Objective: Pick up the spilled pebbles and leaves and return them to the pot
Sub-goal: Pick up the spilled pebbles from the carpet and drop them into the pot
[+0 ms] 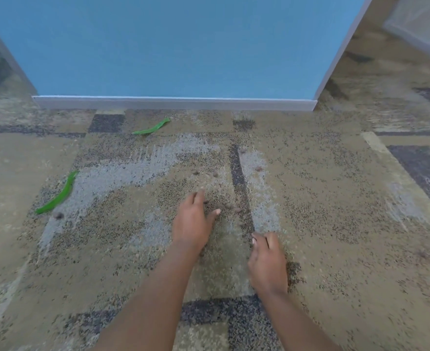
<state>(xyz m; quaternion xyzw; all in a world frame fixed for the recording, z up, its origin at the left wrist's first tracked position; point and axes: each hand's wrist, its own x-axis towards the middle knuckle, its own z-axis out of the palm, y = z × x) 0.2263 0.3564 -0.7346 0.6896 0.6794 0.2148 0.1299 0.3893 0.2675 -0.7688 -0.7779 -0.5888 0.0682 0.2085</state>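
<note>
Small brown pebbles lie scattered on the patterned carpet: one [238,210] just right of my left hand, others [215,174] further ahead, one [259,168] to the right, one [58,215] at the far left. Two green leaves lie flat, one [57,196] at the left and one [152,129] near the wall. My left hand [192,221] rests low over the carpet, fingers spread, thumb out toward the near pebbles. My right hand [267,262] hovers closer to me with fingers curled; whether it holds anything is hidden. No pot is in view.
A blue wall [183,46] with a pale baseboard [173,102] stands straight ahead, ending in a corner at the right. Carpet [335,198] runs on past both sides of the wall.
</note>
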